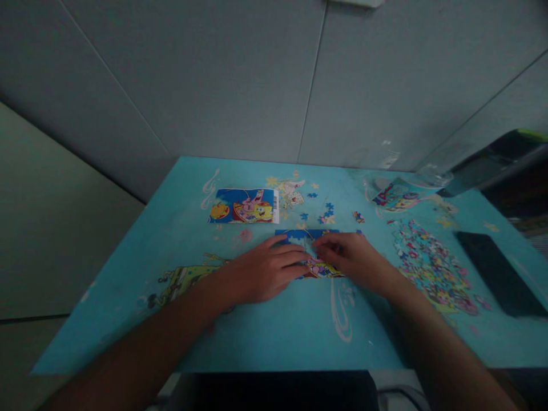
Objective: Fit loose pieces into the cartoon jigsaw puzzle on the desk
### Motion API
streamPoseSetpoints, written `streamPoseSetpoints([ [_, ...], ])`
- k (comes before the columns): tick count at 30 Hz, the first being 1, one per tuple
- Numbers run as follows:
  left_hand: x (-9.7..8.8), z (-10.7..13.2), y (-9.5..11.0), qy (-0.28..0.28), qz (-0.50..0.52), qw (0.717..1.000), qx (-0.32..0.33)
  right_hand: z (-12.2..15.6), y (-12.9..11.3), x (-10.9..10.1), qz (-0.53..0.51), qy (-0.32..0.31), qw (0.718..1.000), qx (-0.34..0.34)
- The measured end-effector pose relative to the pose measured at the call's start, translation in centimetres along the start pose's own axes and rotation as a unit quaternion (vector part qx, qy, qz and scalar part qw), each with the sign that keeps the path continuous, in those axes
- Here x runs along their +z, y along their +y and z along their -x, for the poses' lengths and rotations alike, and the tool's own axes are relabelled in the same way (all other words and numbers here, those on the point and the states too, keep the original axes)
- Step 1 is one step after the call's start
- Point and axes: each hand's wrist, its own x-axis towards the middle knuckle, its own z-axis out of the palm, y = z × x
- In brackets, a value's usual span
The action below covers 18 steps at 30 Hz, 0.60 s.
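Observation:
A partly assembled jigsaw puzzle (323, 269) with a blue upper edge and a colourful cartoon lower part lies flat before me. My left hand (269, 269) rests over its left side, palm down and fingers spread. Above its right side, my right hand (349, 255) has thumb and fingertips pinched together. Whatever is between those fingertips is too small and dark to make out. Just beyond the puzzle are several loose blue pieces (329, 212). A picture card (243, 206) with a pink and a yellow cartoon figure lies behind my left hand.
To the right spreads a heap of mixed puzzle pieces (432, 265), with a dark flat phone-like slab (499, 273) beside it. A clear plastic package with a cartoon print (402, 195) stands at the back right. The blue printed table (274, 337) meets a grey wall (240, 85).

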Motion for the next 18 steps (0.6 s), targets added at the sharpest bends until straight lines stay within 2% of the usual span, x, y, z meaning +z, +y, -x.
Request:
streamPoseSetpoints([
  [18, 0.12, -0.02, 0.0, 0.013, 0.0, 1.0, -0.001, 0.01, -0.15, -0.02, -0.001, -0.002, 1.0, -0.004],
])
